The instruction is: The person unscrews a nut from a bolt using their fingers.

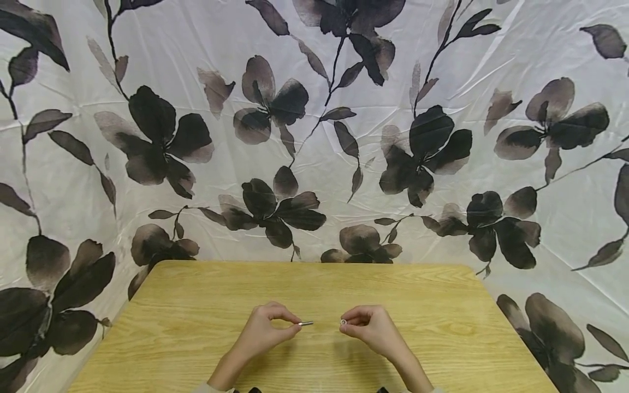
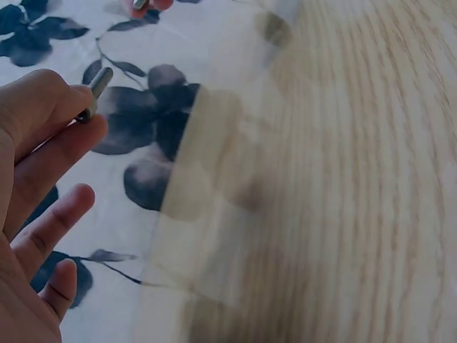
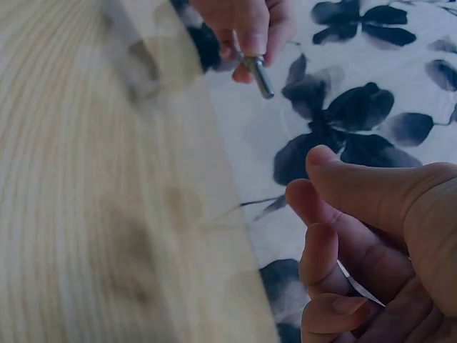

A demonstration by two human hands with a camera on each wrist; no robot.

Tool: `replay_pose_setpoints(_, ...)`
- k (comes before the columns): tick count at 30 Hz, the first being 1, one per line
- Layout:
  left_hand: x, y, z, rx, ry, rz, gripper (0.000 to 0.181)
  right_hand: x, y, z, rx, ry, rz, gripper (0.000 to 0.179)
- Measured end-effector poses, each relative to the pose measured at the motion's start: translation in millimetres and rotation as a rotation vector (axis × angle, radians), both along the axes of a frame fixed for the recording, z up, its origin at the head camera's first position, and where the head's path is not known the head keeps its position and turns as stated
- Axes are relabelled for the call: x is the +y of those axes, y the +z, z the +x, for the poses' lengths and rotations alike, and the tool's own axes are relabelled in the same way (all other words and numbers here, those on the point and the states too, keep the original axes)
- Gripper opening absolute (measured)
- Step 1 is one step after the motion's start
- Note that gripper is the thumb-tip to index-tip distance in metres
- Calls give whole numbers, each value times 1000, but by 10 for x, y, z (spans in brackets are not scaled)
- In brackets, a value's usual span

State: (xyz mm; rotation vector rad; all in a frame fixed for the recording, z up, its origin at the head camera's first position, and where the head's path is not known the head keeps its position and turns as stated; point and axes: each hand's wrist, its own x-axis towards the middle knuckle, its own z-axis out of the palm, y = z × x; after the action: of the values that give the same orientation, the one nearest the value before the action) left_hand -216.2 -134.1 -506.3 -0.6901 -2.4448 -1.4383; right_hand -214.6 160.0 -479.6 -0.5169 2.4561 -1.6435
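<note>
Over the wooden table (image 1: 196, 327) my left hand (image 1: 295, 322) pinches a short metal bolt (image 1: 306, 323) by its head, shank pointing right. The bolt (image 2: 95, 91) shows between thumb and forefinger in the left wrist view, and again as bolt (image 3: 258, 73) in the right wrist view. My right hand (image 1: 348, 321) pinches a small metal nut (image 1: 343, 322) facing the bolt's tip, a short gap apart. In the right wrist view the right hand (image 3: 321, 186) has curled fingers and the nut is hidden.
A white cloth with dark flower prints (image 1: 314, 136) hangs behind and around the table. The tabletop's far edge (image 1: 314, 263) lies just beyond the hands. Bare wood spreads to both sides.
</note>
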Motion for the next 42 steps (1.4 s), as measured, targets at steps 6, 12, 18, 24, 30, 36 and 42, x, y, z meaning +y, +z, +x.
replay_pose_setpoints(6,57,-127,-76,-57,6,-21,10,-76,-151,-71,42,-7,57,20)
replay_pose_setpoints(12,101,-251,-106,-135,23,-74,8,-160,-286,-101,58,-15,85,16)
replay_pose_setpoints(18,140,-315,-133,-177,0,-106,7,-223,-374,-127,51,-11,85,13)
replay_pose_setpoints(24,159,-358,-129,-208,-36,-113,6,-288,-450,-123,1,-10,79,11)
replay_pose_setpoints(30,176,-343,-126,-248,-94,-114,4,-339,-516,-103,-11,-15,84,9)
replay_pose_setpoints(36,208,-338,-140,-265,-118,-120,3,-349,-560,-88,-18,-24,148,7)
replay_pose_setpoints(42,213,-340,-134,-246,-107,-117,7,-375,-577,-90,-7,-23,152,7)
